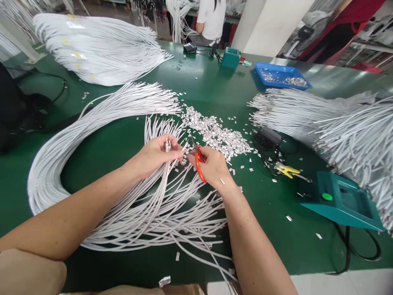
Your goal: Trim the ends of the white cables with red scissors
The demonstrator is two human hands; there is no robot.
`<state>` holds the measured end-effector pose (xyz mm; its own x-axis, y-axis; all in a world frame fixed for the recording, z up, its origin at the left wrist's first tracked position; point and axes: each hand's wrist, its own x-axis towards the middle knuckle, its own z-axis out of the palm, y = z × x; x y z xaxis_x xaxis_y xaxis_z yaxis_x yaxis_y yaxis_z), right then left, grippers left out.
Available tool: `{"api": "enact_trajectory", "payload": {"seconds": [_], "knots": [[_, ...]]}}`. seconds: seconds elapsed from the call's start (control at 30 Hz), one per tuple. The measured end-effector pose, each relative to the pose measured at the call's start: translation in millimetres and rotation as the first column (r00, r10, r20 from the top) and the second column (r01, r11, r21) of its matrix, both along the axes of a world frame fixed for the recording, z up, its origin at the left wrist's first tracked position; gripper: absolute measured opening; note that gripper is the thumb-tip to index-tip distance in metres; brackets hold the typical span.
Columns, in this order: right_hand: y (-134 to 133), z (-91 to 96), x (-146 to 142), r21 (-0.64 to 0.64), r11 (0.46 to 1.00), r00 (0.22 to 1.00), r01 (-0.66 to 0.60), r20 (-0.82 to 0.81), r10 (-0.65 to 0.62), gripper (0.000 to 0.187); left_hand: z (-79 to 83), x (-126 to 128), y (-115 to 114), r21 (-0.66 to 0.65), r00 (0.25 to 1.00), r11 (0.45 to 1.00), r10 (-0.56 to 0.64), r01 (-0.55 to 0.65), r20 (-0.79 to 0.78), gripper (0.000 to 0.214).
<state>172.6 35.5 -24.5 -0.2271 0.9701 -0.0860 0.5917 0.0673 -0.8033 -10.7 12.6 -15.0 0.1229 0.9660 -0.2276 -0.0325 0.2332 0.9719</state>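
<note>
Over the middle of the green table, my left hand (162, 150) is closed around a few white cables (167, 166), their tips poking up between the fingers. Close beside it, my right hand (213, 166) holds a pair of scissors (199, 164) with red handles. The dark blades point away from me and are partly hidden. Thumb and fingers of both hands nearly meet. Beneath the hands lies a curved bundle of white cables (46, 172), its loose ends fanned toward me. Small silvery scraps (216, 133) are heaped just beyond the right hand.
Another cable bundle (95, 49) lies at the back left, and more cables (294, 110) lie at right. A blue tray (281, 76) holds scraps. Yellow-handled pliers (287, 170), a black adapter (267, 138) and a teal device (344, 200) stand right. A person (211, 18) sits beyond the table.
</note>
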Motion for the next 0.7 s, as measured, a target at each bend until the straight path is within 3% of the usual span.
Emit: {"api": "enact_trajectory", "payload": {"seconds": [0.2,0.47,0.7], "knots": [[-2.5,-4.1,-0.8,0.081,0.989,0.967,-0.12,0.234,0.099,0.032,-2.9,1.5,-0.8,0.071,0.994,0.996,0.058,-0.052,-0.093,0.03],[-7.2,-1.3,-3.5,0.182,0.97,0.913,-0.16,0.401,0.076,0.029,2.0,1.5,-3.0,0.186,0.932,0.981,0.116,-0.053,-0.343,0.026],[-11.7,1.9,-9.0,0.184,0.967,0.878,-0.176,0.474,0.069,0.027,0.6,1.9,-3.1,0.119,0.956,0.989,0.116,-0.086,-0.269,0.025]]}}
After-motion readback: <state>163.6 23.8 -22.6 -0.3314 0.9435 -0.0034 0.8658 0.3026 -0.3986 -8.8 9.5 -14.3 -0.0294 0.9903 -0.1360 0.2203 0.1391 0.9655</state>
